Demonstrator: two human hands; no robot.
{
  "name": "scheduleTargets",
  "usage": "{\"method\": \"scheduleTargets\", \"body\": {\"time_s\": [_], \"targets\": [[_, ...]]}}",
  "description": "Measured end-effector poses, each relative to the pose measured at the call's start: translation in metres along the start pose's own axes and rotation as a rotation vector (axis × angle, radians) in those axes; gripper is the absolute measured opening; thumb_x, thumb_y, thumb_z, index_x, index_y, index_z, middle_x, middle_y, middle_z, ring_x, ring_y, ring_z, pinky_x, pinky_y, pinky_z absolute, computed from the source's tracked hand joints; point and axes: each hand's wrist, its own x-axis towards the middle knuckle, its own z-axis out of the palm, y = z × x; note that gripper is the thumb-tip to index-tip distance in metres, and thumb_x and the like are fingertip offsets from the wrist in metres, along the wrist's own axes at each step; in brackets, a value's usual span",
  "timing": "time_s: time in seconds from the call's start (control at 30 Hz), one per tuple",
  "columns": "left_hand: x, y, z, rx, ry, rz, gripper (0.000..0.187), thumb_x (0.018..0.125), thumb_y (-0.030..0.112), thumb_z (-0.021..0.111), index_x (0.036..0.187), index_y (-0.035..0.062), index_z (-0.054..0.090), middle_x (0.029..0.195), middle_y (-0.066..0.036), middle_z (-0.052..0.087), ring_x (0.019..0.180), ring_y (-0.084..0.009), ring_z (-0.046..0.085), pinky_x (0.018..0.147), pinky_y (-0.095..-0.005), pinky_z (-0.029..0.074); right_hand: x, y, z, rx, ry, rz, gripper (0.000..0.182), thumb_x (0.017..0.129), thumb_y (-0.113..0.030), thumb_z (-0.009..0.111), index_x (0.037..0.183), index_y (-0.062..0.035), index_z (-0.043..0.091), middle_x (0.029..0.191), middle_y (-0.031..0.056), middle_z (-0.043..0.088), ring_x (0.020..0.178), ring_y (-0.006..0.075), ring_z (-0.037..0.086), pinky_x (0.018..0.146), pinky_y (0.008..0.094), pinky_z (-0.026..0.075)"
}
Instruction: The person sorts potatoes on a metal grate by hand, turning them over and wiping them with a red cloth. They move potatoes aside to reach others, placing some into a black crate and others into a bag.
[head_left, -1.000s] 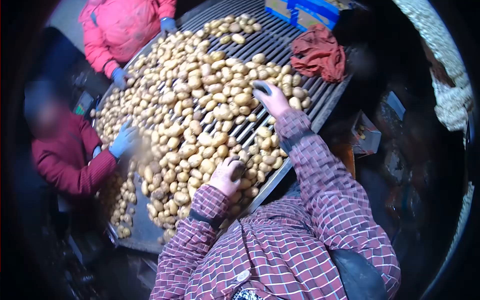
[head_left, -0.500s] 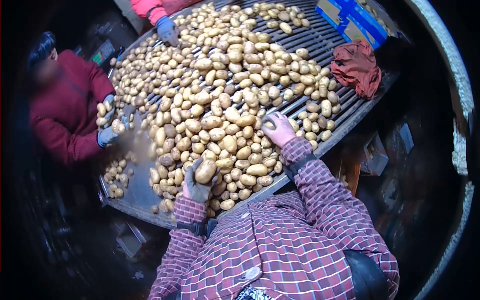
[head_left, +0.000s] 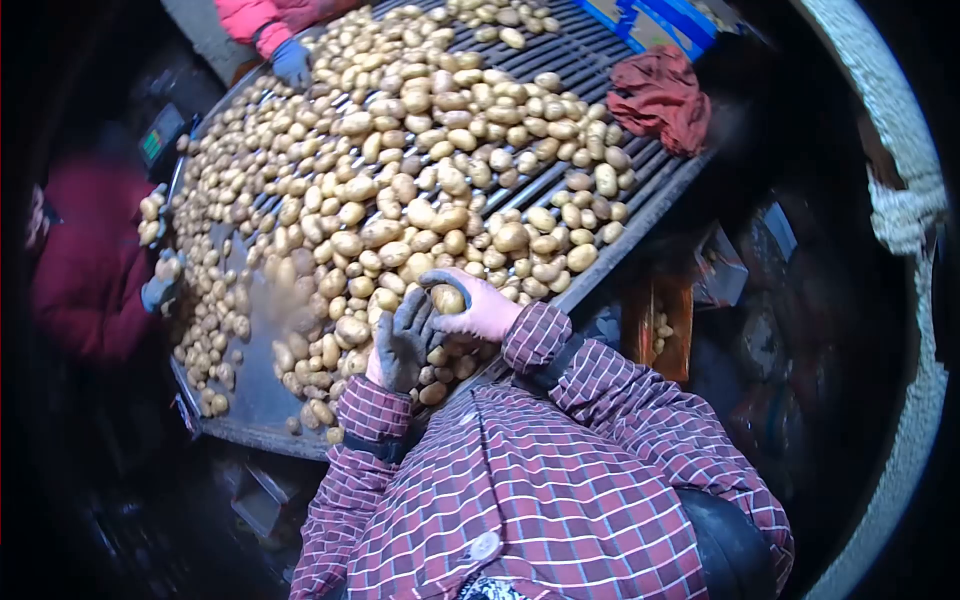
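Note:
My left hand (head_left: 402,345), in a grey-palmed glove, is turned palm up at the near side of the heap. Its fingers are apart and no potato shows in the palm. Right beside it, my right hand (head_left: 475,308), in a pink glove with grey fingers, curls around a potato (head_left: 449,299). Both hands are close together, possibly touching at the fingertips. Loose potatoes (head_left: 380,234) of mixed sizes lie all around and beyond them on a slatted metal table (head_left: 665,185).
A crumpled red cloth (head_left: 660,100) and a blue-taped box (head_left: 665,25) lie at the far right. Potatoes sit in an orange-brown bin (head_left: 672,325) below the edge. A co-worker in maroon (head_left: 95,265) holds potatoes at left; another's gloved hand (head_left: 292,64) reaches in at the back.
My right hand has come left and nearer, beside my left hand, and now grips a potato. The large potato has left my left hand, which has opened. The view has shifted right.

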Motion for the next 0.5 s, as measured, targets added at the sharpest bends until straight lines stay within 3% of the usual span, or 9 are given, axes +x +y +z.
{"method": "scheduleTargets", "body": {"time_s": [0.07, 0.13, 0.17, 0.2, 0.23, 0.33, 0.43, 0.5], "targets": [[-0.003, 0.004, 0.0, -0.009, 0.027, -0.02, 0.07, 0.096, 0.056, 0.042, 0.145, 0.0059, 0.034, 0.145, -0.015, 0.041, 0.131, -0.0317, 0.044, 0.107, -0.0463, 0.038, -0.008, 0.006, -0.015, 0.318, 0.027, 0.119, 0.059, 0.075, -0.019, 0.081, 0.127, -0.0077, 0.055, 0.12, 0.0052, 0.06, 0.111, 0.0134, 0.056, 0.097, 0.0298, 0.045], [0.004, 0.003, -0.011, 0.22, 0.085, 0.056, 0.056, 0.1, 0.041, 0.044, 0.141, 0.004, 0.04, 0.141, -0.016, 0.046, 0.126, -0.032, 0.05, 0.103, -0.0462, 0.042, -0.027, 0.012, -0.033, 0.774, 0.001, 0.194, 0.051, 0.083, -0.036, 0.073, 0.122, -0.0077, 0.057, 0.117, 0.0096, 0.062, 0.105, 0.0184, 0.061, 0.085, 0.0328, 0.054], [0.002, 0.001, -0.013, 0.38, 0.122, 0.17, 0.046, 0.099, 0.028, 0.051, 0.135, -0.0012, 0.046, 0.13, -0.016, 0.056, 0.117, -0.0293, 0.056, 0.102, -0.0404, 0.044, -0.038, 0.015, -0.04, 0.985, 0.025, 0.18, 0.051, 0.087, -0.044, 0.067, 0.12, -0.0072, 0.057, 0.113, 0.011, 0.063, 0.103, 0.0209, 0.063, 0.081, 0.0346, 0.057], [0.004, 0.002, -0.018, 0.62, 0.175, 0.235, 0.041, 0.098, 0.022, 0.052, 0.131, -0.0022, 0.05, 0.126, -0.016, 0.058, 0.115, -0.0273, 0.057, 0.101, -0.0387, 0.044, -0.047, 0.021, -0.047, 0.99, 0.085, 0.158, 0.059, 0.089, -0.057, 0.056, 0.115, -0.0048, 0.059, 0.106, 0.014, 0.065, 0.101, 0.0261, 0.064, 0.076, 0.0389, 0.059], [0.009, 0.001, -0.023, 0.86, 0.216, 0.302, 0.036, 0.096, 0.016, 0.053, 0.127, -0.0032, 0.053, 0.122, -0.015, 0.061, 0.113, -0.0252, 0.058, 0.1, -0.0369, 0.045, -0.059, 0.037, -0.06, 1.014, 0.05, 0.041, 0.057, 0.093, -0.055, 0.048, 0.112, -0.0021, 0.059, 0.104, 0.015, 0.065, 0.095, 0.0252, 0.066, 0.079, 0.0384, 0.057], [0.014, -0.004, -0.027, 1.237, 0.211, 0.411, 0.033, 0.092, 0.01, 0.055, 0.123, -0.0018, 0.058, 0.118, -0.015, 0.063, 0.111, -0.0242, 0.059, 0.099, -0.0356, 0.045, -0.109, 0.054, -0.087, 1.219, 0.264, -0.062, 0.054, 0.092, -0.049, 0.051, 0.108, 0.0018, 0.061, 0.101, 0.0204, 0.067, 0.097, 0.0325, 0.066, 0.084, 0.0495, 0.055], [0.021, -0.006, -0.02, 1.436, 0.181, 0.422, 0.032, 0.089, 0.006, 0.057, 0.121, 0.0003, 0.059, 0.12, -0.016, 0.061, 0.112, -0.027, 0.058, 0.1, -0.0375, 0.044, -0.156, 0.071, -0.114, 1.481, 0.624, -0.02, 0.053, 0.089, -0.052, 0.055, 0.104, -0.0018, 0.062, 0.101, 0.0172, 0.067, 0.1, 0.0369, 0.064, 0.086, 0.0583, 0.052], [0.03, -0.009, -0.03, 1.595, 0.108, 0.532, 0.033, 0.09, 0.004, 0.056, 0.123, -0.0002, 0.058, 0.118, -0.015, 0.062, 0.109, -0.0251, 0.06, 0.097, -0.0361, 0.046, -0.18, 0.096, -0.129, 1.702, 0.874, 0.037, 0.049, 0.087, -0.05, 0.061, 0.105, -0.0049, 0.06, 0.102, 0.0156, 0.065, 0.104, 0.0378, 0.06, 0.092, 0.0572, 0.047]]}}
